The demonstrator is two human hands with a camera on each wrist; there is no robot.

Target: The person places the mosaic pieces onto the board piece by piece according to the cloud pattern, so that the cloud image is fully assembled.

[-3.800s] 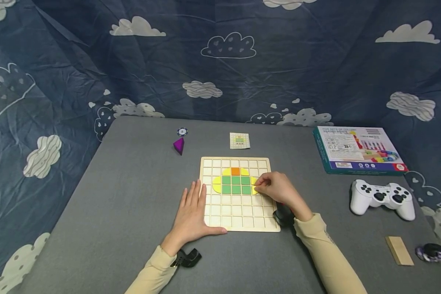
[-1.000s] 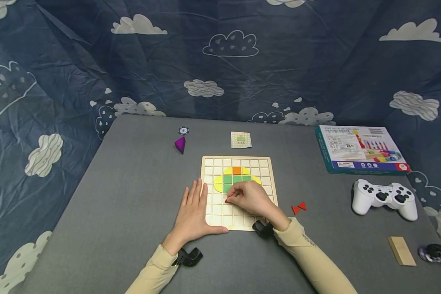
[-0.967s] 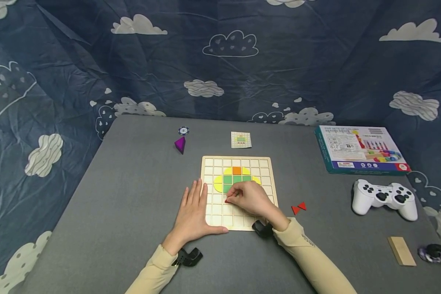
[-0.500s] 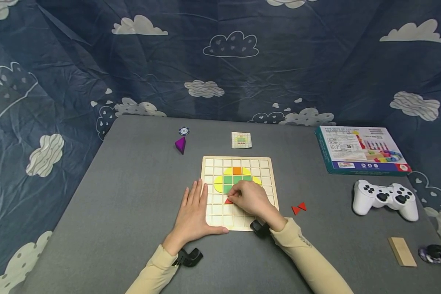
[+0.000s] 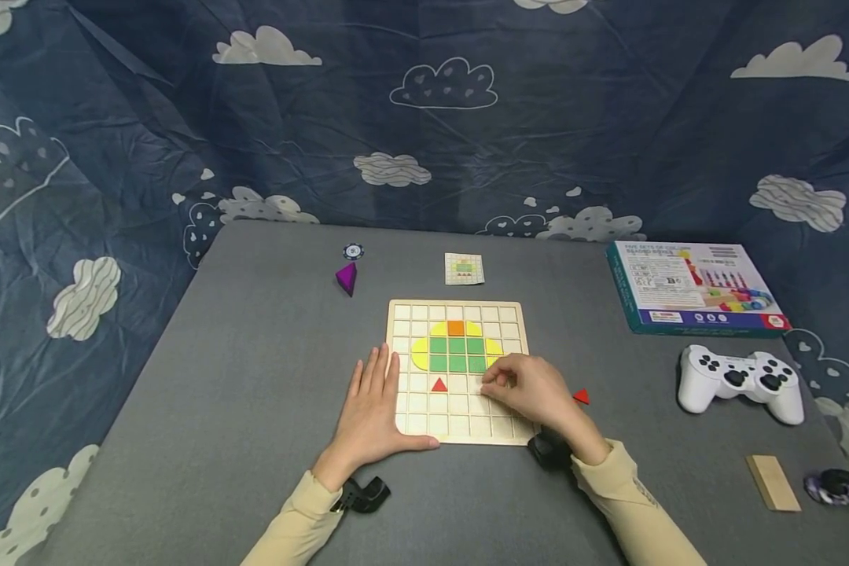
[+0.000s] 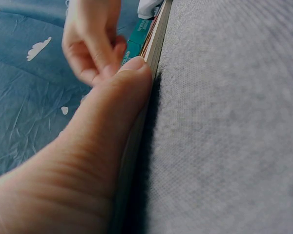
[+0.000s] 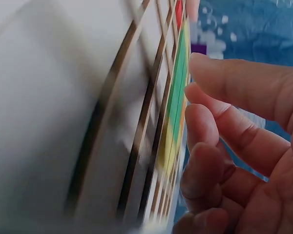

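In the head view a wooden grid board (image 5: pixel 406 405) lies on the table with green squares (image 5: pixel 457 355), an orange square (image 5: pixel 456 328) and yellow rounded pieces (image 5: pixel 420 354) in its cells. A red triangle (image 5: pixel 439 384) sits in a cell below the green ones. My left hand (image 5: pixel 368 413) rests flat along the board's left edge, thumb (image 6: pixel 132 78) at the front edge. Above the board's right side is my right hand (image 5: pixel 531 389); its fingers are loosely bent, thumb and index tips apart with nothing seen between them. Another red triangle (image 5: pixel 582 397) lies right of the board, beside the right wrist.
A small pattern card (image 5: pixel 464 269) lies behind the board. A purple pointed block (image 5: pixel 347 278) and a round chip (image 5: pixel 354 251) are back left. At right are a printed box (image 5: pixel 700 287), a white game controller (image 5: pixel 741 383), a wooden block (image 5: pixel 773 483) and a purple-black item (image 5: pixel 842 486).
My right hand has let go of the red triangle, leaving it in its cell, and moved right. It now covers where another loose triangle lay. The left hand has stayed put.
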